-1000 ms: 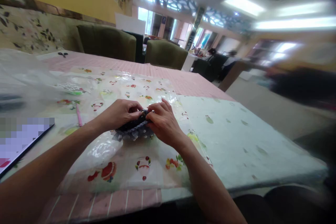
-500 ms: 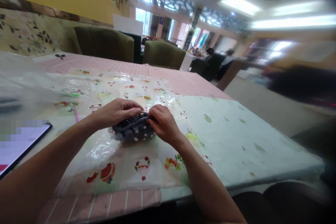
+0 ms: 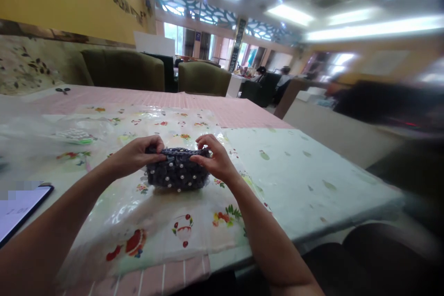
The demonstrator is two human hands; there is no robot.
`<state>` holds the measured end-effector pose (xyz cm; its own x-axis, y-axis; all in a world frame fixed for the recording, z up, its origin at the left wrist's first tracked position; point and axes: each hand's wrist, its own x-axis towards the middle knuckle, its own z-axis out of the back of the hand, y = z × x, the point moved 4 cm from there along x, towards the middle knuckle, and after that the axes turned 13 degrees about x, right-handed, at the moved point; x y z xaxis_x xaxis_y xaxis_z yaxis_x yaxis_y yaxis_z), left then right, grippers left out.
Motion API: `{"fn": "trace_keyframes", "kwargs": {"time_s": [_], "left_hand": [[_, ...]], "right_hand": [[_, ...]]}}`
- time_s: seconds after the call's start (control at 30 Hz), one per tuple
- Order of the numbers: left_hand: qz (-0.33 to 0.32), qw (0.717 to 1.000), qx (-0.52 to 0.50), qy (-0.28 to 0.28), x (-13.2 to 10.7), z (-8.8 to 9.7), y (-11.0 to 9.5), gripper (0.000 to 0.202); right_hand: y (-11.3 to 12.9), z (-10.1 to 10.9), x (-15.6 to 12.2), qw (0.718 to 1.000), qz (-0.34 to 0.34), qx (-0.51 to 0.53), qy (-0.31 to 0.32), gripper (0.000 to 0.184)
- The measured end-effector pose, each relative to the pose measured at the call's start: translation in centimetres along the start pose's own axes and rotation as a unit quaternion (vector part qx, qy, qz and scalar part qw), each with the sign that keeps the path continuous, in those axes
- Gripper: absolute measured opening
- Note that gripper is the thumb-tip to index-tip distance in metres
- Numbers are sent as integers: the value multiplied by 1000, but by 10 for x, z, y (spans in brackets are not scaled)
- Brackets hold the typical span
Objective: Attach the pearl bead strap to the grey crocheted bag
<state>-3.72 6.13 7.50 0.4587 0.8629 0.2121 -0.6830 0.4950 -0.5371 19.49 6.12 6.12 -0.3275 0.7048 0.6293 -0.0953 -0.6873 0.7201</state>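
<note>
A small dark knitted pouch (image 3: 176,173) studded with white pearl beads stands on a clear plastic sheet over the patterned tablecloth. My left hand (image 3: 133,155) pinches its upper left edge, fingers closed on it. At the upper right edge my right hand (image 3: 213,157) pinches the same rim. The two hands hold the top edge stretched between them, with the pouch's body hanging below and resting on the table.
A tablet (image 3: 19,206) lies at the left near edge. A clear bag of white beads (image 3: 74,136) sits at the left, scissors (image 3: 62,90) far back left. Green armchairs (image 3: 123,69) stand behind the table. The table edge (image 3: 347,222) falls off at right. People sit far off.
My hands have moved apart and lifted the pouch's top edge, so the pouch now stands upright and spread wide instead of lying bunched under my fingers. The camera view has shifted a little.
</note>
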Motion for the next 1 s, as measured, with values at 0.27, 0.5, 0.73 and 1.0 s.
{"fn": "trace_keyframes", "kwargs": {"time_s": [0.27, 0.5, 0.73, 1.0], "left_hand": [[-7, 997, 61, -51, -3, 4, -6, 22], [24, 992, 86, -88, -1, 14, 3, 35], [30, 994, 104, -7, -1, 12, 4, 35], [0, 978, 210, -2, -3, 7, -7, 13]], "right_hand": [[-26, 13, -8, 973, -222, 60, 33, 50], [-11, 13, -4, 990, -72, 107, -51, 30], [2, 10, -5, 994, 21, 75, -77, 26], [13, -5, -8, 996, 93, -14, -9, 22]]}}
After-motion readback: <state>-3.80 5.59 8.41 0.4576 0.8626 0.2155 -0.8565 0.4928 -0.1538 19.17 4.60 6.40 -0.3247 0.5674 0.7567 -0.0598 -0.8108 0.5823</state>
